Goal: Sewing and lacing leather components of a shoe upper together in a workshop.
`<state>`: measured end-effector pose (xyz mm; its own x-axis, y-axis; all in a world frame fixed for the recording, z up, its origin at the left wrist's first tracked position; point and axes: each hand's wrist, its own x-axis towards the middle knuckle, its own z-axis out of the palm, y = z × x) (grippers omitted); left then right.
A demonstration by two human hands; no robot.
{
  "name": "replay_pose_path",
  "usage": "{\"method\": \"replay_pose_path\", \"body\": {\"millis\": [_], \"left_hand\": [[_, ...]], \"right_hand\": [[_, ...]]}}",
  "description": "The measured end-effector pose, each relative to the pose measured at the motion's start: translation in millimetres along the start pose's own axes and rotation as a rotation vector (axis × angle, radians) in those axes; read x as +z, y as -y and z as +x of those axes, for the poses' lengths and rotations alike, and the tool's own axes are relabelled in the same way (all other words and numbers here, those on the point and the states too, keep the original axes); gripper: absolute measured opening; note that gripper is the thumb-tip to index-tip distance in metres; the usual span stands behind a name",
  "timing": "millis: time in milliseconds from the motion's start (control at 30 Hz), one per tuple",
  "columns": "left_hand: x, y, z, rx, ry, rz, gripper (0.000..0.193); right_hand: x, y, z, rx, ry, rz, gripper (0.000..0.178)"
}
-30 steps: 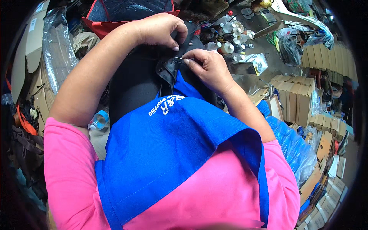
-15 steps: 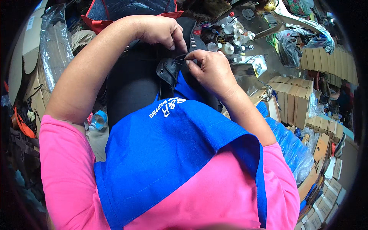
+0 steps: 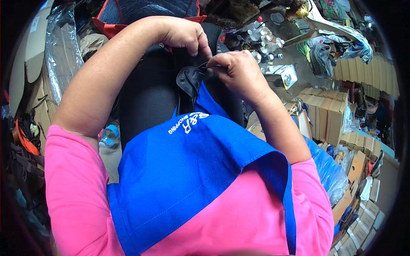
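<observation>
A black leather-like flap with metal eyelets (image 3: pixel 186 81) lies over my lap, above the blue apron (image 3: pixel 179 158). Thin dark cord (image 3: pixel 200 65) runs from its upper end to my right hand (image 3: pixel 239 72), whose thumb and forefinger are pinched on it. Just across from those fingertips, my left hand (image 3: pixel 188 37) is curled, its forefinger pointing down and almost meeting the right hand. Whatever the left fingers grip is hidden against the dark material. More black material (image 3: pixel 209 32) shows beyond the left hand; its full shape is unclear.
Several plastic bottles (image 3: pixel 267 42) stand on the floor at the far right. A red-edged bag (image 3: pixel 145 10) is at the far side. Stacked cardboard boxes (image 3: pixel 324 111) and blue plastic wrapping (image 3: pixel 326 164) lie to the right; a blue-tinted bottle (image 3: pixel 110 135) lies left of my legs.
The view has shifted slightly. My right hand has turned a little, with its fingers still pinched, and the cord shows more clearly beside it. My left hand keeps nearly the same pose.
</observation>
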<state>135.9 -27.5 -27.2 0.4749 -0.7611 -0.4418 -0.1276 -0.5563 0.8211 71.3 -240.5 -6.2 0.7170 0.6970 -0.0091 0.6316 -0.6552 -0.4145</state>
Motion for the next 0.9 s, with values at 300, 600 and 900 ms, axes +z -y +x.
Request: {"method": "replay_pose_path", "body": {"millis": [300,600,900], "left_hand": [[4.3,-3.0,-9.5,0.212,-0.121,0.211,0.031],[16.0,11.1,-9.6,0.259,-0.273,0.178,0.032],[30.7,16.6,-13.5,0.250,-0.427,0.212,0.036]], "right_hand": [[0.9,-6.5,-4.8,0.063,0.038,0.115,0.018],[9.6,-35.5,-4.7,0.139,0.171,0.536,0.024],[25.1,-18.7,-10.4,0.205,-0.007,0.483,0.022]]}}
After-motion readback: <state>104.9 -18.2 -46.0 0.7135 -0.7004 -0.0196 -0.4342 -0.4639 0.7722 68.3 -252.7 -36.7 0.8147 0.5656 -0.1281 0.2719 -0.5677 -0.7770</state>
